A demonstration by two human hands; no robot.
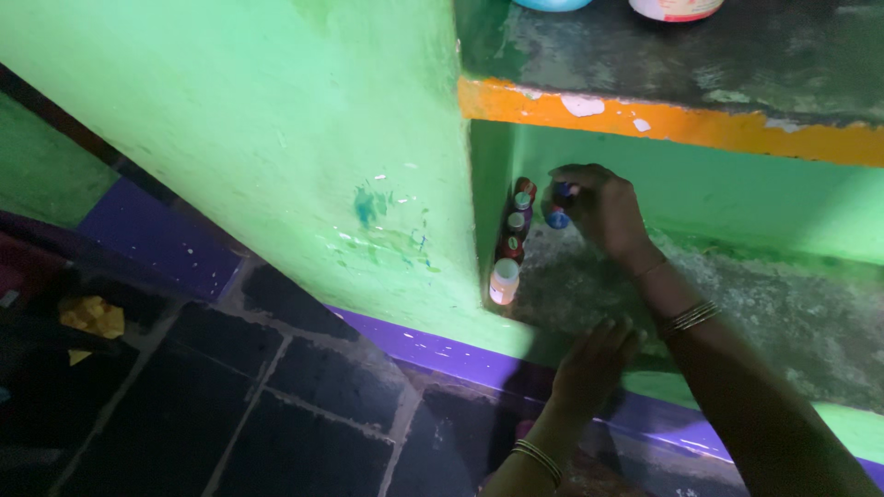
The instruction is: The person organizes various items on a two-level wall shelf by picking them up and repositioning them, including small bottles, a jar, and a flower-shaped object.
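The right hand (603, 210) reached into the lower shelf recess (737, 304), fingers pinched around a small blue-capped bottle (558, 217) at the far left corner. Four further small bottles (512, 241), possibly five in the dim light, stood in a row tight against the green side wall (276, 138), the nearest one pale (504, 281). To the right the recess lay open. The left hand (594, 364) rested flat, fingers together, on the near shelf edge. The orange lip (663, 120) overhung above.
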